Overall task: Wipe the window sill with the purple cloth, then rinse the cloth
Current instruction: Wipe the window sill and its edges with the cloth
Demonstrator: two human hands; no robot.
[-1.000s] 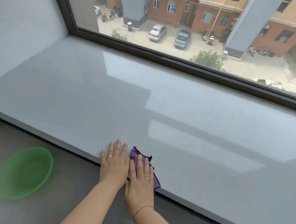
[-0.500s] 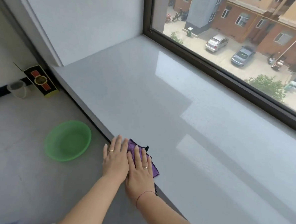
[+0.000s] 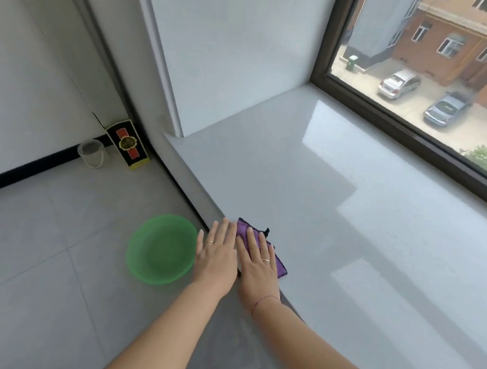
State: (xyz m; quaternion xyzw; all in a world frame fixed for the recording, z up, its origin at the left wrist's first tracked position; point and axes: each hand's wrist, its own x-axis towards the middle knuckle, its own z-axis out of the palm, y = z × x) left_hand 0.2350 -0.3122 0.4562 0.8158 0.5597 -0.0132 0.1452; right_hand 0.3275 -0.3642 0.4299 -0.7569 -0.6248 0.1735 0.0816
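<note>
The purple cloth [image 3: 279,265] lies flat on the grey window sill [image 3: 321,194], right at its front edge. My right hand [image 3: 257,263] presses down on it with the fingers stretched out, covering most of it. My left hand [image 3: 216,257] lies flat beside it on the left, fingers together, over the sill's front edge and touching the right hand; nothing is in it. Only the cloth's far corner and right edge show. On the floor below the left hand stands a green basin [image 3: 158,250].
The sill ends at a white side wall [image 3: 230,55] on the left, with the dark window frame [image 3: 411,132] at the back. On the tiled floor by the wall stand a small clear bucket [image 3: 91,153] and a black-and-yellow box [image 3: 128,143].
Both hands have slid the cloth to the left along the sill's front edge. The view has swung left, so the basin, the wall corner, the box and the bucket have come into sight.
</note>
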